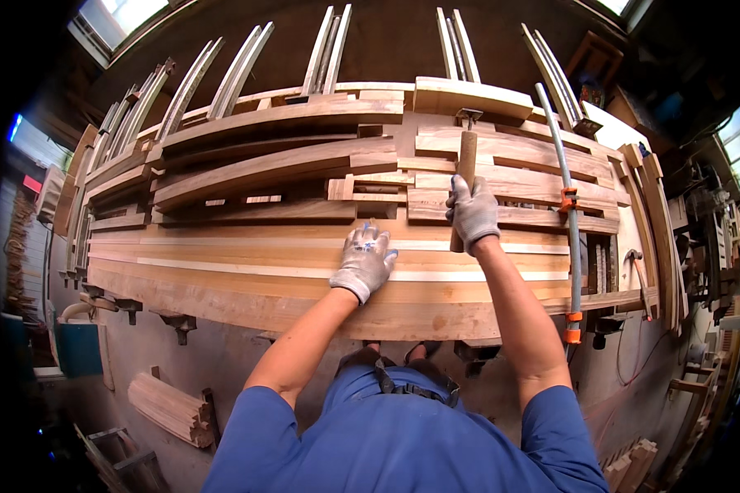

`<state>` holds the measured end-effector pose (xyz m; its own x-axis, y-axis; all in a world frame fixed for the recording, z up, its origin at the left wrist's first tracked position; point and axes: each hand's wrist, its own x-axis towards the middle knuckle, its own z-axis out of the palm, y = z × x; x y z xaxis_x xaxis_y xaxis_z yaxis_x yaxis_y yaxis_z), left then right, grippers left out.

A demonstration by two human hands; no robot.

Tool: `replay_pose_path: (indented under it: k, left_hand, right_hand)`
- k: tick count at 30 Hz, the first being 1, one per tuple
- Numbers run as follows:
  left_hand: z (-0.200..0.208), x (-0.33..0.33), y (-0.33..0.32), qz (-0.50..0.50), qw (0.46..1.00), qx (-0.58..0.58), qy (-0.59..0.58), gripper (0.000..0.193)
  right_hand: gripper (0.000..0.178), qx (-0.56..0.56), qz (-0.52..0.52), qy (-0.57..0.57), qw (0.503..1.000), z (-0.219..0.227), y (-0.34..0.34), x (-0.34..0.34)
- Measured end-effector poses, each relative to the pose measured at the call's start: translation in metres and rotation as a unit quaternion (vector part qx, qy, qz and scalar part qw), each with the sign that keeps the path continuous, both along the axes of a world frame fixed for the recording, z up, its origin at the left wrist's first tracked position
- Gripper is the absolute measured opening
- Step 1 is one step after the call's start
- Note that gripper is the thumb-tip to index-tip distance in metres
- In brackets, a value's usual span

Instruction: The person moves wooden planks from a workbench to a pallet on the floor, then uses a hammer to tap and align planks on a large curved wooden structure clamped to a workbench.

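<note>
My left hand (365, 261), in a grey-white work glove, lies palm down with its fingers spread on the long flat wooden boards (247, 253) in front of me. To its right, my gloved right hand (474, 212) is closed around a tool with a thick round wooden handle (468, 156). A thin neck and a small dark metal head show at the tool's far end; its exact kind is unclear. Beyond both hands lie stacked wooden pieces (279, 168), some curved and some with cut-out ends.
A grey pipe clamp (564, 156) with orange fittings lies across the right side of the bench. Farther right rests a hammer (635, 267). Paired rails (326, 49) stick out beyond the far edge. A bundle of wood strips (168, 407) is on the floor at left.
</note>
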<state>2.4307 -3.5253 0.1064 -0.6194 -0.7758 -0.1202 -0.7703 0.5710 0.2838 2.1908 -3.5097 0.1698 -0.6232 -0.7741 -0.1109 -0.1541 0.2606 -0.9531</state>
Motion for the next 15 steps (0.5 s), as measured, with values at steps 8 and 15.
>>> replay_pose_path:
  k: [8, 15]
  left_hand:
    - [-0.018, -0.014, -0.011, 0.024, 0.999, 0.014, 0.027, 0.071]
    - [-0.023, -0.017, -0.002, 0.020, 0.999, 0.040, -0.005, 0.071]
  right_hand:
    - [0.048, 0.170, 0.038, -0.043, 0.984, -0.023, -0.004, -0.025]
    - [0.040, 0.229, 0.117, -0.045, 0.965, -0.026, 0.009, -0.026]
